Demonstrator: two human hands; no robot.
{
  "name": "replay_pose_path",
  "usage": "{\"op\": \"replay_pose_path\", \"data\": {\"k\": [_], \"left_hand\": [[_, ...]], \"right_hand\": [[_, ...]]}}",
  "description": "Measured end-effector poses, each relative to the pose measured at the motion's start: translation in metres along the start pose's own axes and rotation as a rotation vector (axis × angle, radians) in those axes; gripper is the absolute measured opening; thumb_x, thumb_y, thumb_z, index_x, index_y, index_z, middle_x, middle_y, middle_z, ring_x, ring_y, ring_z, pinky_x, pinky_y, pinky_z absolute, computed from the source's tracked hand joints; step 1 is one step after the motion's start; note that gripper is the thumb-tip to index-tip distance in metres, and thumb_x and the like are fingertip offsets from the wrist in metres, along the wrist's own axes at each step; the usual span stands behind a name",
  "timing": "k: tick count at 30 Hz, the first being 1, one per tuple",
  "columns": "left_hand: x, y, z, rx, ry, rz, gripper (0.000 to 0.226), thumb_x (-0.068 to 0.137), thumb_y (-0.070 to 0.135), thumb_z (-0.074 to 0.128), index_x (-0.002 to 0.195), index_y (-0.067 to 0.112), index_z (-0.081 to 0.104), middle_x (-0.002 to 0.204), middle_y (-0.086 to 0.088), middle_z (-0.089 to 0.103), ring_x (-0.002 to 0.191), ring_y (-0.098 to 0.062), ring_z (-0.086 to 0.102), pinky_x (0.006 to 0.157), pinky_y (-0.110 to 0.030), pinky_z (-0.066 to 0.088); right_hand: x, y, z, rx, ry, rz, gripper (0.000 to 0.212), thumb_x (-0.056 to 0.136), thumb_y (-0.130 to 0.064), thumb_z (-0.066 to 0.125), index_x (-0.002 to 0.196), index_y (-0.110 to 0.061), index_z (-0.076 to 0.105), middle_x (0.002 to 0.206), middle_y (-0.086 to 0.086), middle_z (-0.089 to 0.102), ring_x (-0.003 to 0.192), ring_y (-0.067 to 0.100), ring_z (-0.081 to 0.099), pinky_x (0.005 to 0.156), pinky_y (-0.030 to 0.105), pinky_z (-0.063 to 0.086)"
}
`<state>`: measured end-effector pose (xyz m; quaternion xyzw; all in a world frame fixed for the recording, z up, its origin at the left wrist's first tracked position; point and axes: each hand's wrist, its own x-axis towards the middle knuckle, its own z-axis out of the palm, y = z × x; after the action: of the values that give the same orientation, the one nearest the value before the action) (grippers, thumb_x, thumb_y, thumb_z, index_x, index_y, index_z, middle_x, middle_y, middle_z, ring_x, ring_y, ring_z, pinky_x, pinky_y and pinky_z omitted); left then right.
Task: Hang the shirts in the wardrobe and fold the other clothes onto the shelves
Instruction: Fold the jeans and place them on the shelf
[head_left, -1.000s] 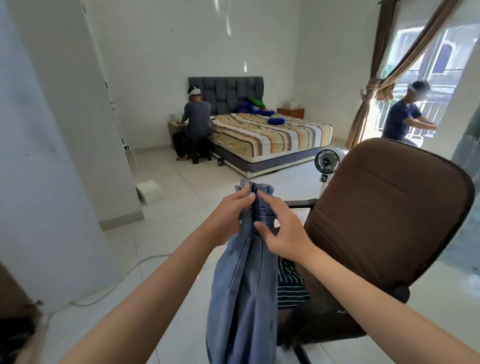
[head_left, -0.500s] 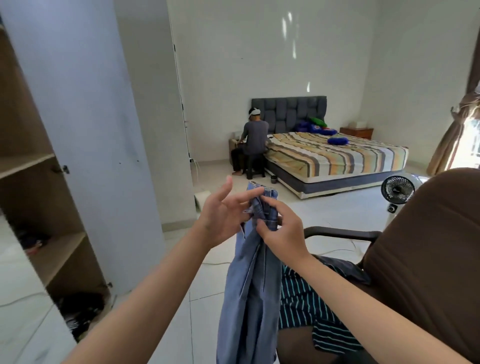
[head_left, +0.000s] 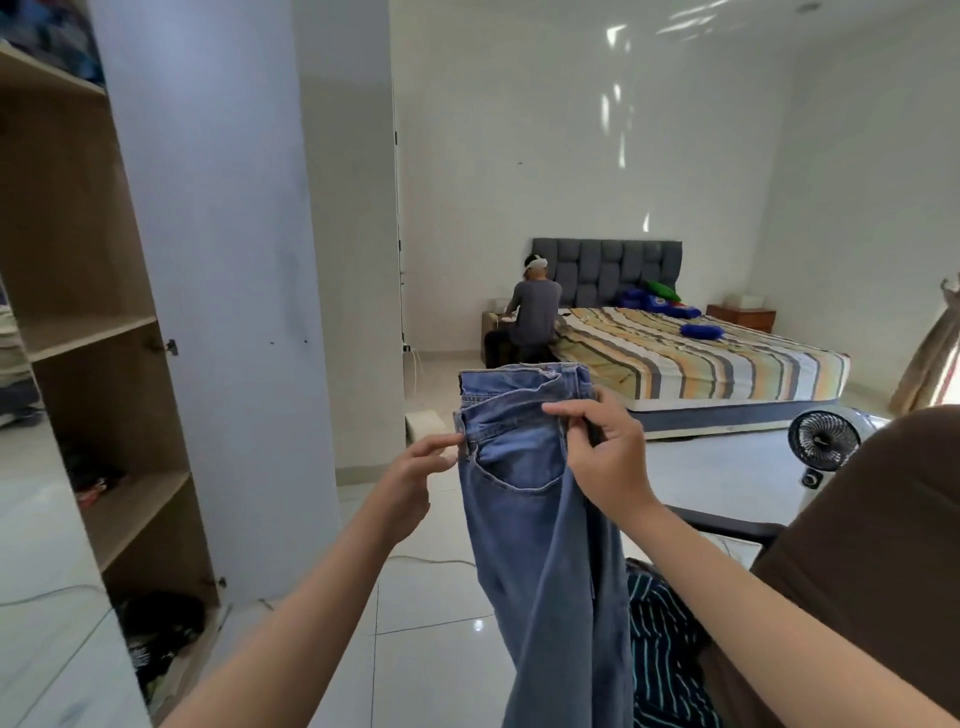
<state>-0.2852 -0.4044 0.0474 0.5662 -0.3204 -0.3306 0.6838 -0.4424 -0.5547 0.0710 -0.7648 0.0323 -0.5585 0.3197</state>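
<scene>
Both hands are pinching the faded blue denim jeans (head_left: 540, 519) up: left hand (head_left: 415, 475) at nine o'clock of the waistband, right hand (head_left: 605, 457) at three.

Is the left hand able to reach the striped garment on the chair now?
Probably not directly: the left hand pinches the jeans, which hang between it and the striped garment on the chair.
</scene>
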Motion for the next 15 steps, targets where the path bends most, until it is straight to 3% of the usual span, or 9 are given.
{"op": "replay_pose_path", "data": {"k": [2,4,6,10,12,15], "left_hand": [[-0.001,0.004,0.000,-0.005,-0.069,-0.037,0.043,0.054,0.014,0.065,0.097,0.018,0.065,0.112,0.004,0.064,0.104,-0.012,0.049,0.084,-0.038,0.024],[0.000,0.009,0.005,-0.023,-0.089,-0.048,0.030,0.058,0.004,0.065,0.082,0.020,0.070,0.092,0.005,0.069,0.088,-0.012,0.054,0.073,-0.032,0.031],[0.004,0.015,0.010,-0.076,-0.103,-0.018,0.032,0.065,-0.010,0.064,0.069,0.020,0.075,0.081,0.005,0.071,0.084,-0.015,0.058,0.070,-0.029,0.040],[0.007,0.034,0.015,-0.088,-0.129,0.061,0.038,0.065,-0.008,0.063,0.087,0.020,0.077,0.096,-0.001,0.072,0.091,-0.020,0.066,0.074,-0.030,0.056],[0.004,0.046,0.017,-0.073,-0.151,0.063,0.044,0.068,-0.012,0.059,0.094,0.020,0.075,0.097,0.001,0.073,0.086,-0.016,0.068,0.069,-0.026,0.056],[-0.001,0.064,0.019,-0.026,-0.168,0.100,0.045,0.073,-0.014,0.057,0.099,0.019,0.073,0.097,0.002,0.073,0.086,-0.013,0.068,0.070,-0.022,0.055]], "right_hand": [[0.010,-0.007,-0.007,0.033,-0.027,-0.013,0.041,0.085,0.019,0.048,0.100,-0.013,0.070,0.098,-0.005,0.059,0.076,-0.009,0.057,0.068,0.005,0.042],[0.019,-0.011,-0.013,0.061,-0.050,-0.006,0.042,0.086,0.019,0.048,0.104,-0.013,0.068,0.097,-0.002,0.059,0.069,-0.011,0.055,0.063,0.003,0.040],[0.028,-0.012,-0.020,0.085,-0.047,0.013,0.043,0.085,0.015,0.051,0.106,-0.018,0.069,0.096,0.003,0.060,0.066,-0.006,0.056,0.061,0.007,0.041],[0.043,-0.010,-0.034,0.116,-0.016,0.050,0.035,0.081,-0.006,0.071,0.109,-0.026,0.068,0.106,0.008,0.066,0.093,0.013,0.065,0.086,0.035,0.054],[0.048,-0.010,-0.040,0.131,-0.029,0.065,0.041,0.076,-0.009,0.078,0.112,-0.024,0.067,0.111,0.006,0.067,0.102,0.015,0.065,0.091,0.039,0.054],[0.055,-0.012,-0.046,0.133,-0.054,0.036,0.045,0.078,-0.001,0.075,0.118,-0.019,0.065,0.118,0.003,0.065,0.110,0.014,0.062,0.095,0.043,0.052]]}}
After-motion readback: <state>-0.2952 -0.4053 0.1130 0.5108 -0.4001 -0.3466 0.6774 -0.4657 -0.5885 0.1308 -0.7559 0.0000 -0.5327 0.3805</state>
